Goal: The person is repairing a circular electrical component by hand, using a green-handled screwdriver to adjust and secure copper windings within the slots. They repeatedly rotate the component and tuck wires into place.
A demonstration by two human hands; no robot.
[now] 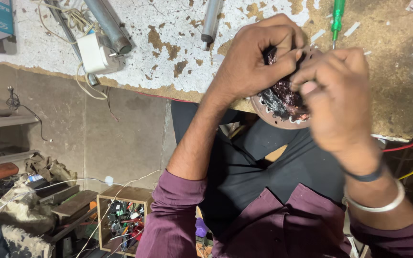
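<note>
Both hands meet over a round motor stator [279, 109] that sits at the near edge of the bench [178, 52], part of it jutting past the edge toward the person's lap. The stator is a rust-brown ring with pale teeth along its rim and dark copper windings [285, 95] bunched in its middle.

The left hand [256, 57] is curled tight, its fingertips pressed together and pinching a tuft of the windings at the top of the ring. The right hand [335, 95] is blurred; its fingers are bent inward over the right side of the stator, touching the coil, though what exactly they grip I cannot tell. On that wrist sit a dark band and a silver bangle [376, 203].

Just beyond the hands, a green-handled screwdriver [337, 16] lies on the bench, tip pointing toward the stator. Further left lie a grey metal rod [211, 21], a thicker pipe [108, 24] and a white plug adapter [96, 52] with pale cord — all well apart from the work. Down on the floor at the left stands a small wooden box [123, 220] stuffed with wires and small parts.
</note>
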